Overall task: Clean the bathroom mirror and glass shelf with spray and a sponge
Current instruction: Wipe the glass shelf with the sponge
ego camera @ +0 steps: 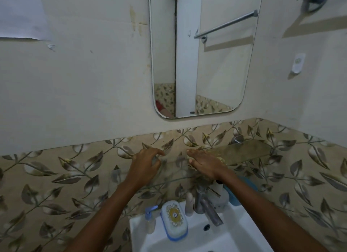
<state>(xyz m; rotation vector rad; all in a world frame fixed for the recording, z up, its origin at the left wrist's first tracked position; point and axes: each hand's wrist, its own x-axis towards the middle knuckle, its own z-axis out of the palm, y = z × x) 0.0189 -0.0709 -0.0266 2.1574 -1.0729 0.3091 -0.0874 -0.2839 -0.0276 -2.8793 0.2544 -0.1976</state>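
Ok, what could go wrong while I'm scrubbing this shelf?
The right hand presses the sponge flat on the glass shelf, which hangs from a wall mount; leaning hard might crack or loosen it. Dirty drips could land on the soap dish and pump bottle on the sink below.

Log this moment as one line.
phase: shelf wipe | right hand: flat, pressing sponge on glass shelf | left hand: fingers curled at shelf's left end | mirror: no hand on it
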